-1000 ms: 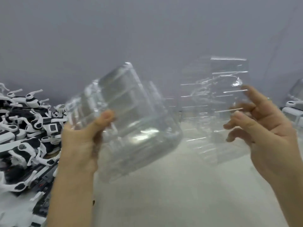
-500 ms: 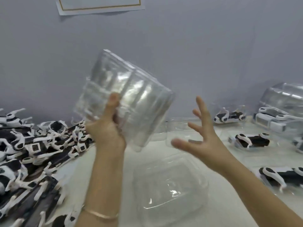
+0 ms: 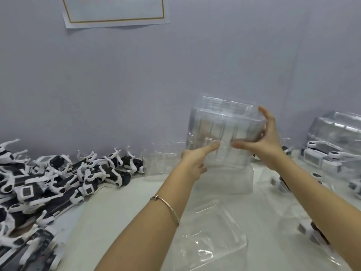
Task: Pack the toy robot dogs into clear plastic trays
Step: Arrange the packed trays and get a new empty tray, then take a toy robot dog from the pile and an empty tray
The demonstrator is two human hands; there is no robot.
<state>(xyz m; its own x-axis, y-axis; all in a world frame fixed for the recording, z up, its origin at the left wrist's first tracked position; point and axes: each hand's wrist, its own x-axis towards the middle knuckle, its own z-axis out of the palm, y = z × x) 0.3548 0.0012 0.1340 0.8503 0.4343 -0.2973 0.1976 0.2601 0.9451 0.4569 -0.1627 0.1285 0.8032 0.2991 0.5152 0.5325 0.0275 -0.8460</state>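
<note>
A stack of nested clear plastic trays [image 3: 224,122] is held up in front of the wall, above the table's middle. My left hand [image 3: 195,160] grips its lower left side, thumb across the front. My right hand [image 3: 259,141] holds its right side, thumb on the front and fingers spread up the edge. A single clear tray [image 3: 211,239] lies on the white table [image 3: 121,208] below. A big heap of black-and-white toy robot dogs [image 3: 48,180] covers the table's left side.
Packed trays with robot dogs [image 3: 332,151] stand at the right edge, partly hidden by my right arm. More clear trays [image 3: 166,159] lean against the grey wall behind the heap. A paper sheet [image 3: 115,10] hangs on the wall above.
The tray stack has moved right and lower, from my left hand alone into both hands. My right hand, free and spread before, now holds the stack's right side.
</note>
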